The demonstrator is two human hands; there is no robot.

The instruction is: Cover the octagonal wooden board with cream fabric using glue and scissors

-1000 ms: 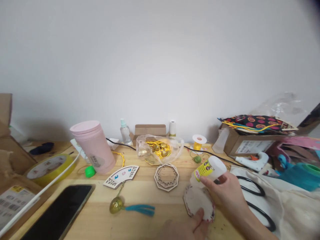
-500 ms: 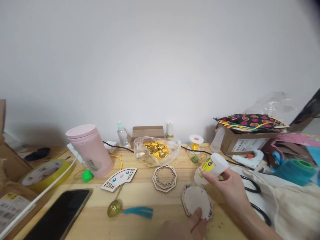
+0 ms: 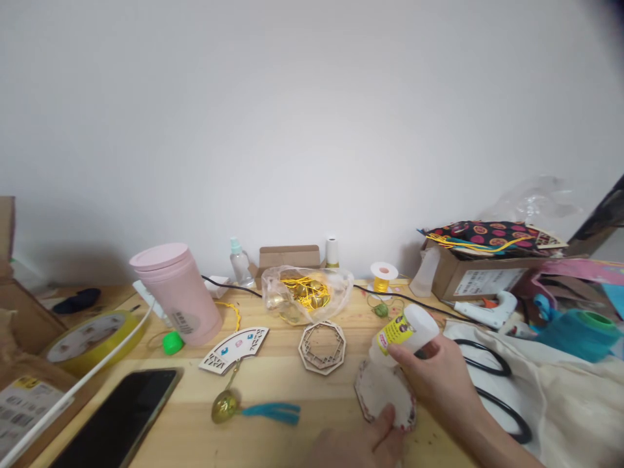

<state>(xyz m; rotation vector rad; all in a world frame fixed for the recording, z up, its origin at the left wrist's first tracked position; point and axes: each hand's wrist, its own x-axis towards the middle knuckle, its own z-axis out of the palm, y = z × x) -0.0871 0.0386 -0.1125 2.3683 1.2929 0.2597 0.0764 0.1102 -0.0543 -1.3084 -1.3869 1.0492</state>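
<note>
My right hand [image 3: 441,370] is closed around a white glue bottle [image 3: 409,331] with a yellow label. The bottle is tilted, its lower end to the left, over the upper edge of a white octagonal piece [image 3: 385,393] with a patterned rim. My left hand [image 3: 370,442] grips that piece at its near edge, thumb on top, other fingers mostly hidden. To the left lies a wooden octagonal lattice frame [image 3: 322,348]. Further left is a fan-shaped wooden piece [image 3: 234,351] with a gold bell [image 3: 225,407] and a blue tassel [image 3: 273,411].
A phone [image 3: 117,416], a pink tumbler [image 3: 178,292] and yellow tape [image 3: 92,338] stand or lie at left. A bag of bells and cord [image 3: 307,296] is at the back. A cloth bag [image 3: 575,383], a glue gun [image 3: 492,311] and a filled carton [image 3: 487,276] occupy the right.
My right hand has moved the glue bottle slightly left and down, over the octagonal piece's upper edge. My left hand stays on the piece.
</note>
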